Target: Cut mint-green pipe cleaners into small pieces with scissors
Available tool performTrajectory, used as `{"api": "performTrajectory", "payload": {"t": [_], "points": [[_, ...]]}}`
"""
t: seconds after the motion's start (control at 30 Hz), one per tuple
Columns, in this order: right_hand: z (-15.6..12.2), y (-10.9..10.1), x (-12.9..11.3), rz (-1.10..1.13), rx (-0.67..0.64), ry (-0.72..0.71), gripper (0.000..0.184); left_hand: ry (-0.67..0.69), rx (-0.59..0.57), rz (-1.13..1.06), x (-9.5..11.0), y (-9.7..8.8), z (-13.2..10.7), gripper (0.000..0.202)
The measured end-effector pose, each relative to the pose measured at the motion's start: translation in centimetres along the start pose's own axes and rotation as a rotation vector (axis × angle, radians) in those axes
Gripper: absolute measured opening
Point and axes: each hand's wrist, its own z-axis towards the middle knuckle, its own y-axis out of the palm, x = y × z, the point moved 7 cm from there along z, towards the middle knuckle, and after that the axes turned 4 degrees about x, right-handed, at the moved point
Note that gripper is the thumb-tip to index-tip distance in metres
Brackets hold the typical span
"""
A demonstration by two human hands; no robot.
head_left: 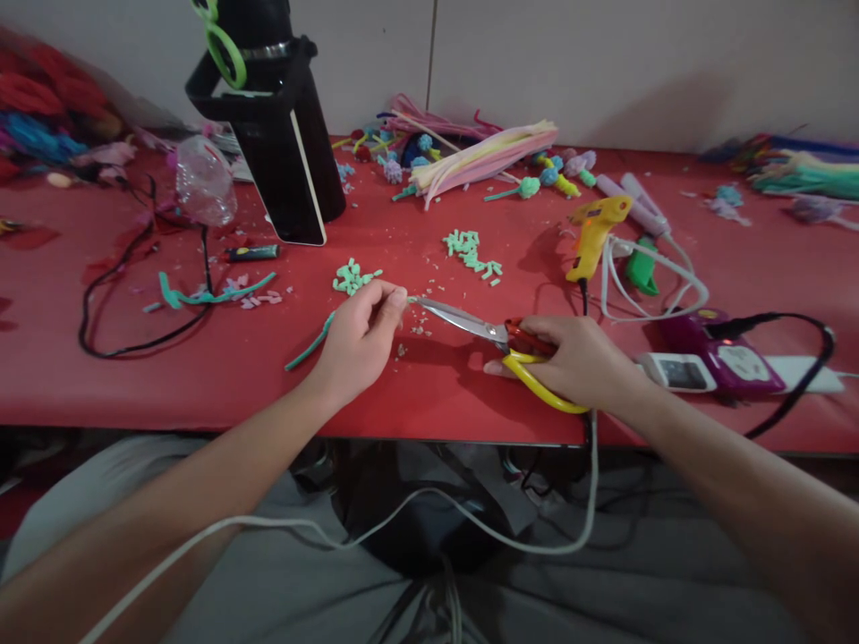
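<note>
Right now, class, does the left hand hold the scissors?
No, the right hand grips the scissors by their red and yellow handles.

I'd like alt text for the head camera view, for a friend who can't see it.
A person's right hand holds metal scissors with red and yellow handles, their tips close to the fingertips of the left hand, which pinches a thin green fuzzy stem. Beyond, small pale-green pieces lie in two clusters on a red table, near a yellow glue gun.
</note>
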Motion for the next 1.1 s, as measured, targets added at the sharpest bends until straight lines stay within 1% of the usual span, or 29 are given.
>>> {"api": "performTrajectory", "payload": {"t": [0.3, 0.57, 0.77, 1.1], "points": [[0.05, 0.08, 0.32, -0.01, -0.001, 0.013, 0.076, -0.002, -0.013, 0.006, -0.28, 0.11, -0.06, 0.031], [0.11, 0.17, 0.49, -0.006, 0.007, 0.023, 0.075, 0.01, -0.02, 0.016, 0.01, 0.13, -0.03, 0.034], [-0.27, -0.06, 0.05, 0.027, 0.013, -0.009, 0.074, -0.007, -0.018, 0.003, -0.11, 0.12, -0.1, 0.032], [-0.2, 0.05, -0.05, -0.003, -0.015, 0.008, 0.072, 0.003, -0.016, 0.015, 0.3, 0.02, -0.22, 0.031]]}}
